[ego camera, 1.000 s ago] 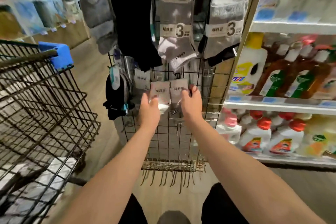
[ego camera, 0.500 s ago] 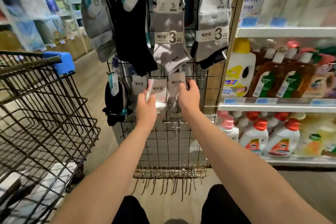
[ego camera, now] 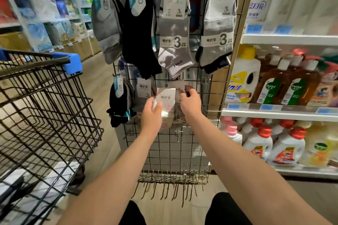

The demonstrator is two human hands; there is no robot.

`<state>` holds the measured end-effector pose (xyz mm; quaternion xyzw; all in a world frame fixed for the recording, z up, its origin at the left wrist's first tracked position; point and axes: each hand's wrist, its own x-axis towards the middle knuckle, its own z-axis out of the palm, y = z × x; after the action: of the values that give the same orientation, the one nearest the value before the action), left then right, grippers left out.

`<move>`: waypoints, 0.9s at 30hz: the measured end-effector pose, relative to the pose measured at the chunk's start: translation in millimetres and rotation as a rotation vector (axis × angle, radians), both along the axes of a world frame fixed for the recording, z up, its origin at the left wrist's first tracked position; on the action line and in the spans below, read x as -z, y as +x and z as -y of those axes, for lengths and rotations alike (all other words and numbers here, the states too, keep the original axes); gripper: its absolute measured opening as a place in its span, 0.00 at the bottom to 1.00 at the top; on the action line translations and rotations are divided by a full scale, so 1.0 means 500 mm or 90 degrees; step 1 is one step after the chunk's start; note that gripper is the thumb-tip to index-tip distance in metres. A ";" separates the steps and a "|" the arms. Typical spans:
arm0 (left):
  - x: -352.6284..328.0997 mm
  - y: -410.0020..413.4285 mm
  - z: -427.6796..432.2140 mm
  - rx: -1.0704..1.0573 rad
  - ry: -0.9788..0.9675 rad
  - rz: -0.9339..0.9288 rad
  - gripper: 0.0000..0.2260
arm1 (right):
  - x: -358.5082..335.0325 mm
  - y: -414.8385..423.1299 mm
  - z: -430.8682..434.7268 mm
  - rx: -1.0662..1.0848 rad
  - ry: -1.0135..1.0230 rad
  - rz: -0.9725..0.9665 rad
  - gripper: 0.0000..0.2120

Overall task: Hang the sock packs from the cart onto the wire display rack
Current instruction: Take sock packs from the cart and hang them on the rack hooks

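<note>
A black wire display rack [ego camera: 184,144] stands straight ahead. Its upper row holds several hanging sock packs, among them a grey pack [ego camera: 174,29] and a grey-and-black pack [ego camera: 217,29]. In the lower row my left hand [ego camera: 150,115] grips a white-carded sock pack [ego camera: 166,100] against the rack. My right hand [ego camera: 189,103] pinches the card top of a second pack [ego camera: 178,89] just behind it, at the wire. A small black pack [ego camera: 119,104] hangs to the left. The cart [ego camera: 45,107] is at my left with white packs [ego camera: 60,173] in its bottom.
Store shelves [ego camera: 279,113] with detergent and disinfectant bottles flank the rack on the right. An aisle with more shelving runs back on the left. Spare metal hooks [ego camera: 172,177] lie along the rack's bottom edge, above my knees.
The view has tilted up, so the rack and my hands sit lower in frame. My hands stay on the two packs in the lower row; the left pack now overlaps the right one.
</note>
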<state>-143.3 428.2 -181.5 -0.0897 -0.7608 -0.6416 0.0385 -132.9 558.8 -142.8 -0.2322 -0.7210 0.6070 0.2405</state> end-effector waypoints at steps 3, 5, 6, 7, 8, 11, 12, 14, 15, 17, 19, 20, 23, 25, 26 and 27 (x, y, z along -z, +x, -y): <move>-0.009 0.007 -0.009 0.017 -0.004 -0.024 0.08 | 0.006 0.005 -0.003 0.054 0.077 -0.033 0.18; -0.018 0.012 -0.017 0.026 0.005 -0.045 0.08 | 0.019 0.022 -0.004 0.059 0.060 -0.109 0.16; -0.022 0.014 -0.022 0.031 0.010 -0.050 0.08 | 0.025 0.033 -0.001 0.027 0.020 -0.146 0.13; -0.027 0.017 -0.028 0.038 0.014 -0.051 0.08 | 0.032 0.041 0.003 -0.021 -0.020 -0.167 0.11; -0.028 0.018 -0.033 0.043 0.021 -0.050 0.09 | 0.036 0.048 0.006 -0.061 -0.041 -0.174 0.11; -0.028 0.014 -0.045 0.055 0.012 -0.037 0.09 | 0.040 0.047 0.009 -0.070 -0.027 -0.168 0.12; -0.028 0.010 -0.048 0.058 0.004 -0.036 0.08 | 0.038 0.045 0.009 -0.057 -0.024 -0.166 0.12; -0.031 0.001 -0.055 0.055 -0.017 -0.038 0.08 | 0.034 0.040 0.007 -0.029 -0.014 -0.167 0.13; -0.034 -0.005 -0.059 0.050 -0.023 -0.041 0.08 | 0.031 0.035 0.006 -0.012 -0.011 -0.170 0.14; -0.043 -0.012 -0.066 0.034 -0.028 -0.041 0.09 | 0.024 0.029 0.005 0.013 -0.016 -0.172 0.14; -0.045 -0.019 -0.071 0.015 -0.027 -0.029 0.15 | 0.017 0.021 0.005 0.008 -0.007 -0.176 0.10; -0.043 -0.021 -0.072 0.007 -0.029 -0.024 0.18 | 0.015 0.018 0.006 0.001 -0.001 -0.174 0.09; -0.037 -0.023 -0.075 -0.014 -0.034 -0.004 0.23 | 0.012 0.011 0.011 -0.009 0.005 -0.172 0.09; -0.039 -0.023 -0.077 -0.027 -0.023 -0.005 0.22 | 0.012 0.003 0.013 -0.004 0.004 -0.160 0.09; -0.040 -0.024 -0.078 -0.032 -0.011 -0.007 0.20 | 0.010 0.000 0.014 -0.006 -0.002 -0.154 0.09; -0.041 -0.024 -0.079 -0.034 0.003 -0.007 0.18 | 0.008 -0.003 0.014 -0.010 -0.011 -0.149 0.10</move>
<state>-155.4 467.5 -160.9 -0.0724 -0.7611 -0.6417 0.0601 -134.3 551.6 -146.8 -0.1558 -0.6846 0.6379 0.3165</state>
